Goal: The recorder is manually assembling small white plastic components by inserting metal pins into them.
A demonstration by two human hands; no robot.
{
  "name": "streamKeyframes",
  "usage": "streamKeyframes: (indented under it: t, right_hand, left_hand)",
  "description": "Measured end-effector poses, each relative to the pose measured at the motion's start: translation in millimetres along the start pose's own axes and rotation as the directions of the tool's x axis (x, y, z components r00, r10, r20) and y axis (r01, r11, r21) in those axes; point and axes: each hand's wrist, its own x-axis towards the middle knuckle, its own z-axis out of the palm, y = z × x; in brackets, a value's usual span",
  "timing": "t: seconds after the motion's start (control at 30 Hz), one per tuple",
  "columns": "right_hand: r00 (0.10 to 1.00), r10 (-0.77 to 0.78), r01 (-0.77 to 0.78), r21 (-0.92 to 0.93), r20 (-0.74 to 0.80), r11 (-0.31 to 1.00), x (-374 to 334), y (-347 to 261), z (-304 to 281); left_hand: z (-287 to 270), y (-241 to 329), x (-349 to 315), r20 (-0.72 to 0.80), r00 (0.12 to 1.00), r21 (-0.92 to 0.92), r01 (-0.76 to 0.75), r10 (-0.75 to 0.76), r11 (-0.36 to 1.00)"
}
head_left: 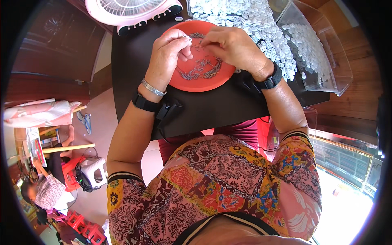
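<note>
Left hand (169, 51): fingers pinched a small white plastic piece (187, 38) above the orange plate (185, 79) of metal springs (200, 67). Right hand (230, 45): fingers pressed together over the plate. Dark surface (212, 110); white pieces heaped (261, 24) beyond.

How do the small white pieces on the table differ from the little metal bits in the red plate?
The white pieces are pale, rounded and heaped in a wide pile on the dark table; the metal bits are grey, thin and long, strewn loosely inside the red plate. The white pieces are far more numerous. Both are tiny and lie close to the left hand and right hand.
</note>
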Motion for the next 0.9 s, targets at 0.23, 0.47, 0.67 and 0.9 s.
streamKeyframes:
  t: [0.23, 0.47, 0.67, 0.9]
  right_hand:
    - [0.981, -0.019, 0.063, -0.227, 0.193, 0.972, -5, 1, 8]
    - [0.973, -0.032, 0.118, -0.376, 0.228, 0.919, -2, -4, 19]
    - [0.986, -0.024, 0.066, -0.250, 0.165, 0.966, -4, 3, 18]
    - [0.949, 0.303, -0.315, 0.299, 0.087, 0.901, 3, -6, 4]
  left_hand:
    - [1, -2, 2, -0.033, 0.997, 0.034, 0.069, -0.068, 0.997]
    - [3, 4, -1, -0.028, 0.997, 0.033, 0.074, -0.073, 0.997]
    - [8, 4, -3, 0.004, 0.997, 0.018, 0.081, -0.081, 0.997]
    - [11, 7, -6, 0.021, 0.997, 0.024, 0.072, -0.073, 0.997]
